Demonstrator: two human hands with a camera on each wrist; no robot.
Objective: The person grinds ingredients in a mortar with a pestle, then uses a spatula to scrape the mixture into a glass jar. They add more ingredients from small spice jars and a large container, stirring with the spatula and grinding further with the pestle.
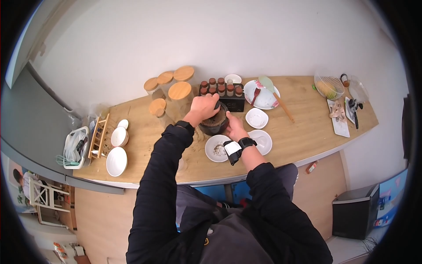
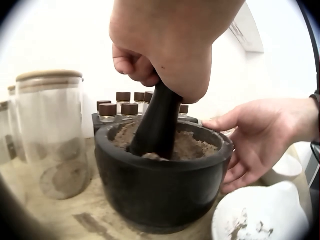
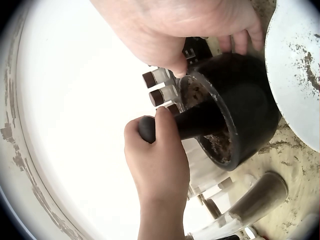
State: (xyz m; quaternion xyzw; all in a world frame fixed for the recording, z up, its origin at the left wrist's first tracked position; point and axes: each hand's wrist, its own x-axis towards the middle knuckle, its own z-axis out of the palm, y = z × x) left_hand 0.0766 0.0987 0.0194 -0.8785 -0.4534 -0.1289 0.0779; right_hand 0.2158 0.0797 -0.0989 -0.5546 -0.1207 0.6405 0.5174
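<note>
A dark stone mortar (image 2: 155, 192) stands on the wooden counter with coarse brown ground matter (image 2: 192, 146) clinging to its inner wall. My left hand (image 1: 204, 108) grips the black pestle (image 2: 159, 120) from above; its rounded top shows above the fist in the right wrist view. The pestle leans inside the mortar, its lower end down in the brown matter. On the mortar's right side is my right hand (image 1: 236, 126), thumb at the rim and fingers fairly straight along the outer wall. A white spouted bowl (image 2: 260, 210) with brown flecks sits close by.
Glass jars with wooden lids (image 1: 180, 91) stand left of the mortar, and a black rack of spice bottles (image 1: 233, 104) behind it. White bowls (image 1: 256, 119), a floral plate (image 1: 266, 102) and a spatula (image 1: 283, 108) lie right. More bowls (image 1: 117, 161) stand far left.
</note>
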